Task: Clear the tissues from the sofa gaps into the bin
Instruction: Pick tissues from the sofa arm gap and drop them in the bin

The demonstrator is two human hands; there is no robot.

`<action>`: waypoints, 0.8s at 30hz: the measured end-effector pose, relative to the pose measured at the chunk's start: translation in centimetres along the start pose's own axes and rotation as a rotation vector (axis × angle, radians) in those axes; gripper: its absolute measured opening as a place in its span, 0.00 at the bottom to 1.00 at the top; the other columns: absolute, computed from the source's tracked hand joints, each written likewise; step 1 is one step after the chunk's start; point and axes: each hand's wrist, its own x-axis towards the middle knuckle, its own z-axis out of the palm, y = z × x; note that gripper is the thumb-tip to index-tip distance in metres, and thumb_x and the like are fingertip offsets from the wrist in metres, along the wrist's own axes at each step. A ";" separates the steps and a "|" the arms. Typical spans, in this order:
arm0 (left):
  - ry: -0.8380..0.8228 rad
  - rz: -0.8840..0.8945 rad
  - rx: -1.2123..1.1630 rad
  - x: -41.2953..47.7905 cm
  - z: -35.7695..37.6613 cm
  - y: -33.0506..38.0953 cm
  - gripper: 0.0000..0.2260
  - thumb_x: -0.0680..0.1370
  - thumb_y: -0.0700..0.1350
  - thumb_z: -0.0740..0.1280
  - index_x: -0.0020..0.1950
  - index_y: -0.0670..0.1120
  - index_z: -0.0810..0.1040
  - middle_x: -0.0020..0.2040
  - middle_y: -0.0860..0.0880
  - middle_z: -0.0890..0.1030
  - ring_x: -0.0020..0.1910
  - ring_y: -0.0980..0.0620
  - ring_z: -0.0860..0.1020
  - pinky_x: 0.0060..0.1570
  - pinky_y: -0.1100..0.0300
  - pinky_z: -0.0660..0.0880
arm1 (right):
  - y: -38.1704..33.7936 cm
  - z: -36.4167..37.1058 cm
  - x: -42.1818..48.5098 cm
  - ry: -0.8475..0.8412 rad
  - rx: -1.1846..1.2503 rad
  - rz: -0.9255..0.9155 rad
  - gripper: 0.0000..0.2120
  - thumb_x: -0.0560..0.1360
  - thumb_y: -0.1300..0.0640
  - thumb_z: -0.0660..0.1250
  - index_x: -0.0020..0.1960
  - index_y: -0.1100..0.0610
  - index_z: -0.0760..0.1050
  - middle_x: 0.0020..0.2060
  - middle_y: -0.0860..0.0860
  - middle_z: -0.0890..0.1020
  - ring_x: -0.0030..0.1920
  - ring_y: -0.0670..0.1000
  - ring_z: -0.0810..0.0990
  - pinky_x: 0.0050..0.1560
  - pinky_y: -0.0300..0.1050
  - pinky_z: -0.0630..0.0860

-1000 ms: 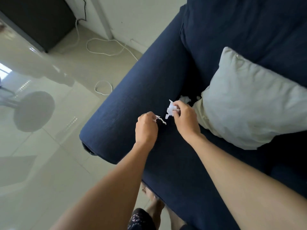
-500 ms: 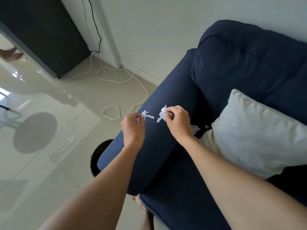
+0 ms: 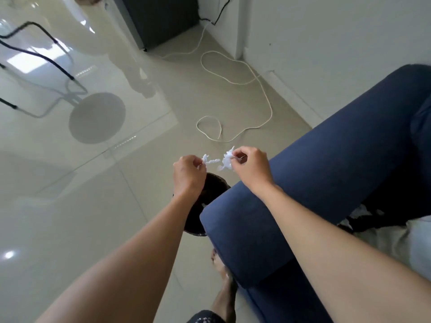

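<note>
My left hand [image 3: 189, 174] pinches a small white tissue scrap [image 3: 208, 160], and my right hand [image 3: 250, 167] pinches a larger white tissue scrap [image 3: 226, 161]. Both scraps hang in the air just above a dark round bin [image 3: 211, 186] that stands on the floor beside the end of the navy sofa armrest [image 3: 303, 190]. My left forearm and the armrest hide much of the bin. More white tissue [image 3: 359, 212] shows in the gap between the armrest and the seat at the right.
A white cable [image 3: 254, 108] lies looped on the tiled floor beyond the bin. A round fan base [image 3: 96, 117] and a dark cabinet [image 3: 161, 17] stand further off. My foot [image 3: 225, 292] is by the sofa front. A pale cushion [image 3: 417, 241] sits at right.
Both hands have carried their tissue scraps leftward off the sofa seat and armrest to above the bin. The view has swung left, bringing the bin into sight.
</note>
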 end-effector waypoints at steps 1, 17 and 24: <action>-0.005 -0.033 0.002 0.7 -0.1 -1.2 0.05 0.75 0.40 0.67 0.46 0.42 0.83 0.48 0.43 0.83 0.48 0.44 0.81 0.48 0.58 0.76 | -0.2 1.3 0.6 -0.029 -0.025 -0.001 0.07 0.75 0.59 0.65 0.49 0.57 0.81 0.45 0.53 0.85 0.46 0.53 0.82 0.46 0.46 0.80; -0.200 -0.371 0.118 4.3 1.5 -11.1 0.10 0.77 0.46 0.66 0.44 0.40 0.79 0.41 0.40 0.80 0.45 0.36 0.78 0.40 0.53 0.76 | 0.4 13.3 3.8 -0.548 -0.325 0.144 0.22 0.75 0.68 0.58 0.68 0.59 0.72 0.68 0.57 0.74 0.70 0.58 0.70 0.69 0.47 0.67; -0.178 -0.295 0.206 3.7 -0.3 -8.9 0.14 0.79 0.53 0.61 0.53 0.45 0.81 0.44 0.45 0.82 0.46 0.42 0.80 0.42 0.56 0.74 | -0.4 10.6 3.0 -0.453 -0.219 0.140 0.23 0.77 0.66 0.54 0.72 0.60 0.68 0.74 0.54 0.67 0.72 0.56 0.68 0.72 0.47 0.65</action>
